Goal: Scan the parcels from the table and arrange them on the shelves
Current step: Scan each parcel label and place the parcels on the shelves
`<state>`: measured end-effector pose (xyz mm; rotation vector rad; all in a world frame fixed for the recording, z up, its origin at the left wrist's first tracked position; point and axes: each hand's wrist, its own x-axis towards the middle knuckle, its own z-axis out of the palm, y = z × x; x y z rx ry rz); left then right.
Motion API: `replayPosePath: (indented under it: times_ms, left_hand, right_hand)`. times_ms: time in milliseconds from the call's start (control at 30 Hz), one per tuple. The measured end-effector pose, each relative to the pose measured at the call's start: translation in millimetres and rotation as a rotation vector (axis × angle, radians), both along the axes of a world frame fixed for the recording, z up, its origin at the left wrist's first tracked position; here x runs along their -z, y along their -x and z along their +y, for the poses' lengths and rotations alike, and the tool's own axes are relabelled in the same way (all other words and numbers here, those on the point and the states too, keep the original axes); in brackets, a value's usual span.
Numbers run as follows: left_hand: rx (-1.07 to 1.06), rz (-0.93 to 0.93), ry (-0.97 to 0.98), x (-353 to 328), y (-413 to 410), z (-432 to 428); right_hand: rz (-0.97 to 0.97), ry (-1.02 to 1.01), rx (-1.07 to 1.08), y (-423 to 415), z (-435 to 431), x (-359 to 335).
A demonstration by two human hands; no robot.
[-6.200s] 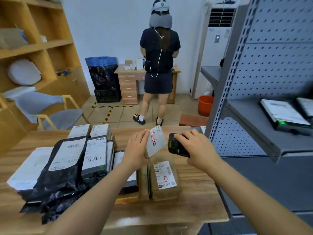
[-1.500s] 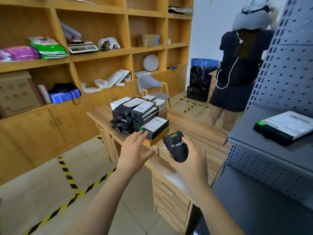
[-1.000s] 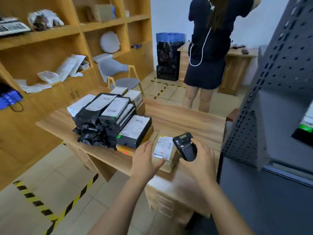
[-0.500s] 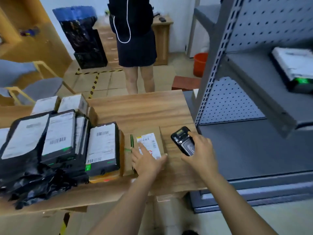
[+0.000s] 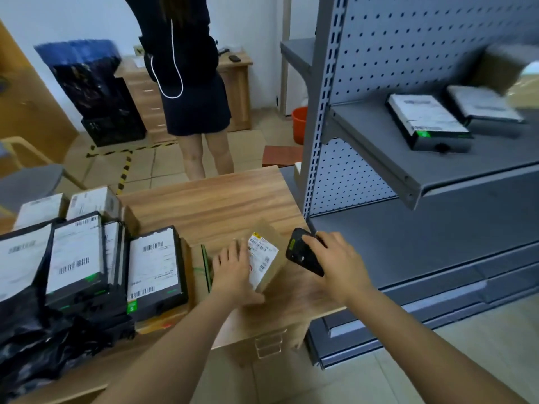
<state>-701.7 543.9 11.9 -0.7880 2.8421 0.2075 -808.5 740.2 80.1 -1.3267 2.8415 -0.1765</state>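
Observation:
A small brown cardboard parcel (image 5: 269, 259) with a white label is tipped up on the wooden table (image 5: 221, 199), near its right front corner. My left hand (image 5: 233, 272) grips the parcel from its left side, thumb under its near edge. My right hand (image 5: 335, 263) holds a black handheld scanner (image 5: 303, 253) just right of the parcel, its head turned toward the label. Several black parcels with white labels (image 5: 154, 266) are stacked on the left half of the table. On the grey metal shelf (image 5: 408, 167) at the right lie two flat labelled parcels (image 5: 425, 123).
A person in dark clothes (image 5: 189, 83) stands beyond the table, back turned. Behind them are a wooden desk, a black bin with a blue liner (image 5: 90, 83) and an orange bucket (image 5: 300, 123). A grey chair (image 5: 29, 182) stands at far left. A lower grey shelf (image 5: 408, 243) runs beside the table.
My left hand went from lying flat on the brown parcel to gripping it and tipping it up. My right hand has turned the scanner toward its label. The view shifted slightly.

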Motion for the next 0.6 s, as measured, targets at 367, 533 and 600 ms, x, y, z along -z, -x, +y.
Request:
replayPosePath:
  times_ms: [367, 533, 600]
  left_hand:
    - [0.435, -0.062, 0.275, -40, -1, 22]
    - [0.519, -0.033, 0.315, -43, 6, 31]
    - [0.549, -0.027, 0.320, -44, 9, 34]
  right_hand:
    - [0.200, -0.194, -0.214, -4, 36, -38]
    - [0.252, -0.256, -0.181, -6, 46, -50]
    - [0.269, -0.276, -0.171, -6, 51, -50]
